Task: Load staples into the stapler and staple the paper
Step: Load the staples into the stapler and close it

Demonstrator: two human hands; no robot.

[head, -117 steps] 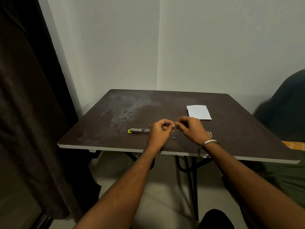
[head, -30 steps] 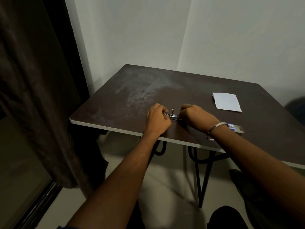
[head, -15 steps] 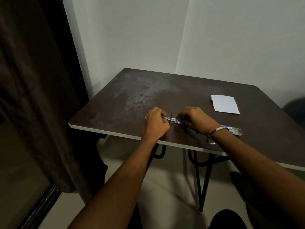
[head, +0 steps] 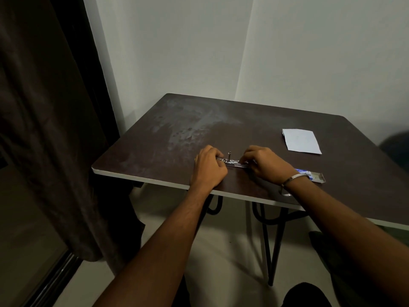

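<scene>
A small metal stapler (head: 232, 162) lies flat on the dark table (head: 155, 156) near its front edge, with a thin pin standing up from its middle. My left hand (head: 208, 167) is closed over its left end. My right hand (head: 266, 163), a metal bangle on the wrist, pinches its right end; the fingers hide what they press there. A folded white paper (head: 301, 141) lies further back to the right. An open staple box (head: 316, 176) sits just behind my right wrist.
The table stands in a corner of white walls. A dark curtain (head: 44, 107) hangs close on the left. Black folding legs (head: 269, 240) show under the table. A dark rounded seat (head: 396, 147) is at the far right edge.
Earlier both hands were raised together above the table with the stapler lying to their left. Now both rest on the stapler's ends. Over the last second they have barely moved.
</scene>
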